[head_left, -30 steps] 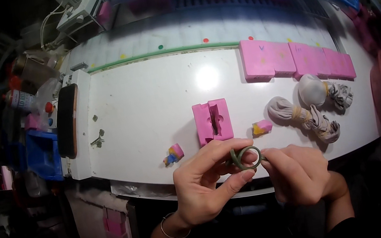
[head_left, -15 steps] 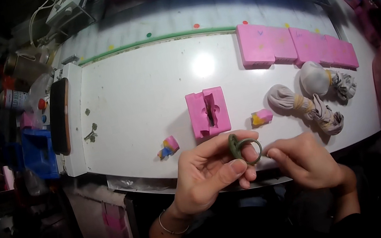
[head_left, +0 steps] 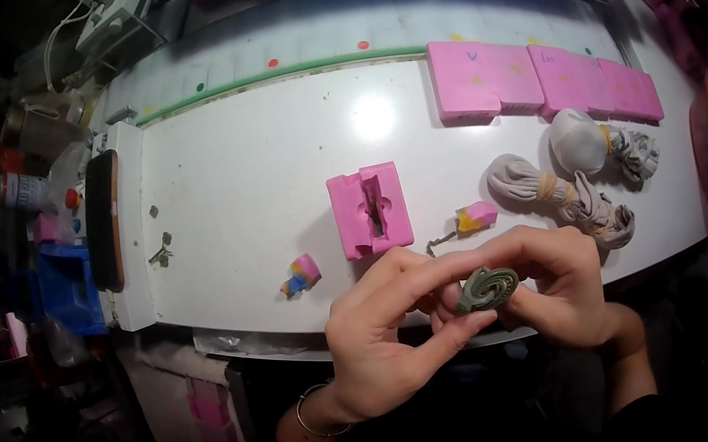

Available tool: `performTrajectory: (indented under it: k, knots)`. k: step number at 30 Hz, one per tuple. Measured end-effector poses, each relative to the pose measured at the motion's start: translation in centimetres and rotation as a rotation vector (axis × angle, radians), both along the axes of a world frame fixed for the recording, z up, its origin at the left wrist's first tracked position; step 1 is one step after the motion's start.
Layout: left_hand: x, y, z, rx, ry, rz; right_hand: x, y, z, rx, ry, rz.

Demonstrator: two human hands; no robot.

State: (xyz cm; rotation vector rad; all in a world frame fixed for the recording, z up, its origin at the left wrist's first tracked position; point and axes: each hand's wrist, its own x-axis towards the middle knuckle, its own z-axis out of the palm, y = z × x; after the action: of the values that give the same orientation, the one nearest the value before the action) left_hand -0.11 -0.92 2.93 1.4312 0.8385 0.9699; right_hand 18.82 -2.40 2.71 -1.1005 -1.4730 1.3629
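My left hand (head_left: 379, 343) pinches a dark green ring (head_left: 487, 289) between thumb and fingers. The ring's broad, swirl-patterned top now faces up. My right hand (head_left: 561, 285) is closed against the ring's other side, its fingertips partly hidden behind it. Just beyond my hands stands a pink rubber mould block (head_left: 389, 206) with a hollow slot in its top. To its left lies a small pink, blue and yellow piece (head_left: 299, 275). A similar pink and yellow piece (head_left: 477, 216) lies on the right, with a thin dark sprig (head_left: 439, 242) beside it.
Several pink blocks (head_left: 485, 82) line the back right of the white table (head_left: 243, 174). Two tied cloth bundles (head_left: 579, 141) (head_left: 520, 179) lie before them. A phone (head_left: 105, 220) rests on the left ledge, near small green scraps (head_left: 160, 250). Blue bins (head_left: 69, 283) stand beyond.
My right hand has moved left to meet the ring. The ring has turned from showing its open hoop to showing its patterned top. A thin sprig now shows by the right-hand piece.
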Motion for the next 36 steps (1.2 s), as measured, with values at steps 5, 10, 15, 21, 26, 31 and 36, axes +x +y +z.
performTrajectory:
  k: [5,10,15,21,26,31,36]
  knots:
    - [0.3,-0.4,-0.2,0.049,0.019,0.052,-0.3,0.1,0.9,-0.173,0.088,0.006]
    - [0.9,-0.2,-0.6,0.079,-0.036,0.079,0.0,0.6,1.1,-0.296,0.126,0.002]
    - [0.9,0.2,-0.5,0.07,-0.067,0.085,-0.1,1.0,1.2,-0.286,0.123,-0.013]
    - [-0.2,0.0,-0.5,0.136,-0.02,0.243,1.4,4.7,4.7,-0.17,-0.179,-0.01]
    - [-3.6,0.0,-2.8,0.398,0.144,0.708,5.3,13.1,8.5,0.297,-0.385,-0.309]
    - [-6.5,-0.6,-4.0,0.459,0.558,0.673,8.1,21.6,10.0,0.556,-0.353,-0.661]
    - [-7.6,-1.7,-5.4,0.361,0.684,0.47,4.9,17.7,7.0,0.423,-0.252,-0.516]
